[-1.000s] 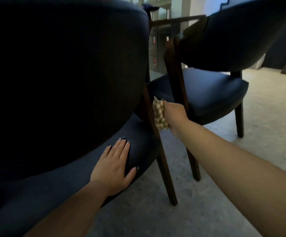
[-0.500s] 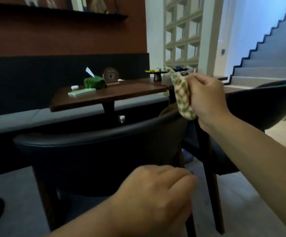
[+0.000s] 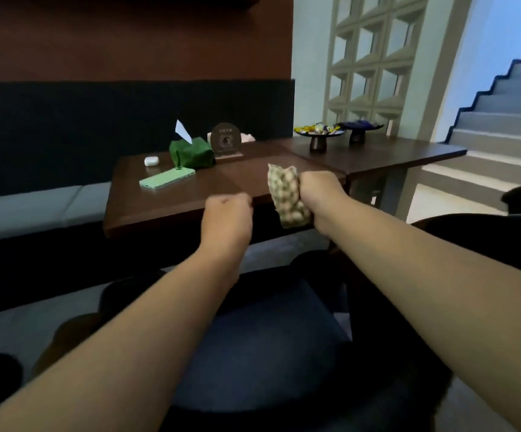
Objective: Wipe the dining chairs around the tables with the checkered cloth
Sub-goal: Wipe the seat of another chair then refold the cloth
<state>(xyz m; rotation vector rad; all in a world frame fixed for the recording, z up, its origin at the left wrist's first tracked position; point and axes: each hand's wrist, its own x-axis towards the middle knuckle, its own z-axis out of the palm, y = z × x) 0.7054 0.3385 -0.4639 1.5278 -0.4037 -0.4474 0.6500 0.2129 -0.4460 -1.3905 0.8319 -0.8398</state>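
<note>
The checkered cloth (image 3: 288, 199) is bunched into a tight wad, and it is up in the air, above the near edge of the table (image 3: 190, 194), not on any chair surface right now. The right hand (image 3: 321, 194) has its fingers wrapped firmly around it, which looks like a regrip to get a fresh pad for wiping. Just beside it, the left hand (image 3: 226, 218) is curled into a fist with nothing in it, apart from the cloth. Below both forearms sits the dark chair (image 3: 268, 347), seat facing up. Out on the table: a green phone (image 3: 168, 178), a green tissue holder (image 3: 192, 154), a small white case (image 3: 151, 160). Farther right, two dishes on stands (image 3: 319, 132).
</note>
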